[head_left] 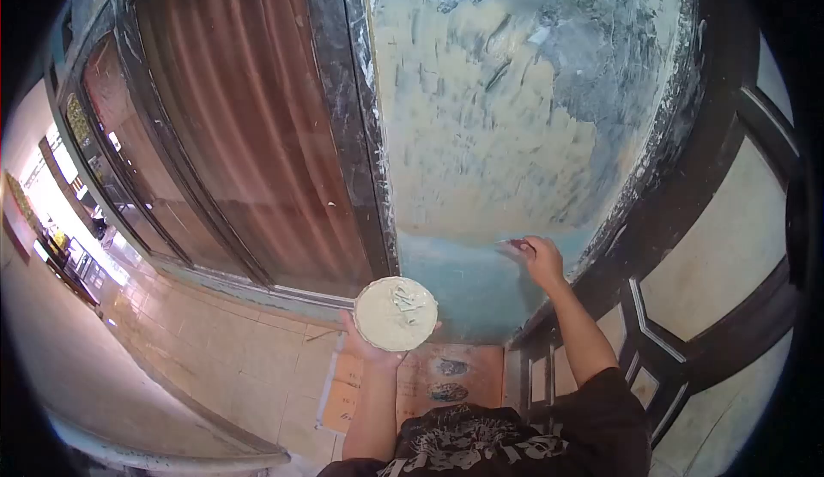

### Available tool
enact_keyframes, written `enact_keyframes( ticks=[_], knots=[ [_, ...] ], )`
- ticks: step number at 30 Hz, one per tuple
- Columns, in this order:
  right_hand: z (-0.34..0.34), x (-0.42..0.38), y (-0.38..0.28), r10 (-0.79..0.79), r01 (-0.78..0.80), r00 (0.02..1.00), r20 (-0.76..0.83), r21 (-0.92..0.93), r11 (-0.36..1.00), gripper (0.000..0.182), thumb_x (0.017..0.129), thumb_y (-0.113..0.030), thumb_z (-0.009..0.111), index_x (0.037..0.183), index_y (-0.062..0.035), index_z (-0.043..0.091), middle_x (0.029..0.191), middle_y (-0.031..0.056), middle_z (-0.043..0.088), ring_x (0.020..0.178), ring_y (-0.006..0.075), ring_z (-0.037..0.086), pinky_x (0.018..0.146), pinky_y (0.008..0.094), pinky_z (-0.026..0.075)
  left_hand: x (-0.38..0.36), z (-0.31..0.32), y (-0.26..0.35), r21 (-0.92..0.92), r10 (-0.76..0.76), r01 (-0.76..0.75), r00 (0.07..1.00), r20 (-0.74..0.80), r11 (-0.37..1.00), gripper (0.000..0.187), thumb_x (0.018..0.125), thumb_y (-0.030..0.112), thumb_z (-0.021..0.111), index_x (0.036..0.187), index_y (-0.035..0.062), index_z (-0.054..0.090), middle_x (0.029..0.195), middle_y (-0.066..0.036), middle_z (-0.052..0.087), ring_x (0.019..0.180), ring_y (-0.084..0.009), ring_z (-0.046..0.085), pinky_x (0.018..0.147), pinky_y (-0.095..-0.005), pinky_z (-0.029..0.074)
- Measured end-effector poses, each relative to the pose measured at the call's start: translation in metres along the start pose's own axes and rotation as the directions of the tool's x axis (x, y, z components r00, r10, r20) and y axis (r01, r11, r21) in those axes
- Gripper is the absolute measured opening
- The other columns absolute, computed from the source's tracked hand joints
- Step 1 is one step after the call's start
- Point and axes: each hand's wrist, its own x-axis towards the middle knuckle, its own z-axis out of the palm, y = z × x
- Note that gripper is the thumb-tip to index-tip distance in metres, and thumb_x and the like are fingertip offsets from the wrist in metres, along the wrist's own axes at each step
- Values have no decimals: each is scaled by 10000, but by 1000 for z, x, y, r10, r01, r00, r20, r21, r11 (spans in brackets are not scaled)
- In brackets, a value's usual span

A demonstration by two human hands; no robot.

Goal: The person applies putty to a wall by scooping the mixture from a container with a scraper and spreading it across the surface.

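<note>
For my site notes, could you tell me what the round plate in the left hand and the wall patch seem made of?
Round plate: material unclear under a lumpy, matte off-white paste, probably putty. Wall patch: cream skim coat, matte and streaked, over blue-green paint.

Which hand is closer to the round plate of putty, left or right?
Left. The left hand holds the plate of putty from underneath. The right hand is off to its right and higher, pressing a putty knife against the wall.

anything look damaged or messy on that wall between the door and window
Yes. The wall panel is patchy: cream putty over most of it, bare blue-grey patches top right and along the bottom. Putty smears streak the dark frame. The right hand presses a scraper there; the left hand holds a putty-loaded plate.
</note>
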Motion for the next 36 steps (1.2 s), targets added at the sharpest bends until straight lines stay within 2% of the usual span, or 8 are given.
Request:
enact_keyframes(
  ticks=[2,5,9,18,21,23,26,36],
  knots=[
    [5,4,8,17,-17,999,49,-6,1000,198,969,-187,658,1129,-99,734,1069,101,746,987,362,647,803,491,534,7,-1,-7,44,17,-15,999,-33,999,1061,847,917,331,1583,153,353,1601,-206,366,1398,-551,401,984,-881,327],
    [14,11,21,28,-29,997,70,13,1000,196,967,-181,660,1132,-105,734,1076,100,743,1005,361,646,807,496,534,16,0,-14,-29,17,-20,997,-81,999,1076,841,923,332,1586,148,347,1603,-206,362,1400,-553,398,993,-883,315],
    [22,18,24,53,-56,995,89,32,998,184,971,-170,648,1122,-94,722,1068,127,727,1011,386,644,836,482,526,27,-1,-24,48,28,-25,998,-52,999,1083,839,925,331,1586,141,345,1603,-206,362,1401,-551,397,1001,-881,309],
    [32,16,37,-92,92,996,-2,81,993,192,937,-119,676,1122,-111,725,1044,77,745,992,359,655,785,492,546,44,-2,-38,-1,26,-26,997,-67,1000,1095,845,931,286,1583,124,336,1595,-228,359,1407,-551,386,1003,-872,321],
    [41,18,43,-128,127,991,30,42,991,186,921,-105,690,1103,-108,732,1037,67,749,978,352,657,763,486,552,47,4,-41,132,42,-32,997,-71,991,1086,846,928,293,1579,128,347,1593,-227,362,1401,-552,392,1000,-875,321],
    [44,21,46,-144,150,984,-101,55,987,175,906,-94,697,1077,-102,735,1030,67,750,962,349,658,749,487,555,49,7,-43,61,23,-18,995,-96,998,1076,851,924,288,1574,131,358,1594,-221,364,1398,-551,395,996,-874,326],
    [27,22,36,-114,126,984,-137,89,988,177,891,-97,704,1065,-98,734,1028,67,750,956,346,658,743,486,559,51,3,-45,57,37,-31,995,-96,998,1066,857,920,279,1571,133,364,1594,-212,367,1396,-548,396,993,-872,333],
    [43,14,43,-127,126,992,6,74,989,166,919,-114,658,1065,-66,722,1024,110,739,945,380,653,804,491,541,54,2,-48,134,42,-29,995,-90,991,1069,867,911,271,1566,106,356,1580,-219,375,1386,-543,411,971,-867,364]
  ],
)
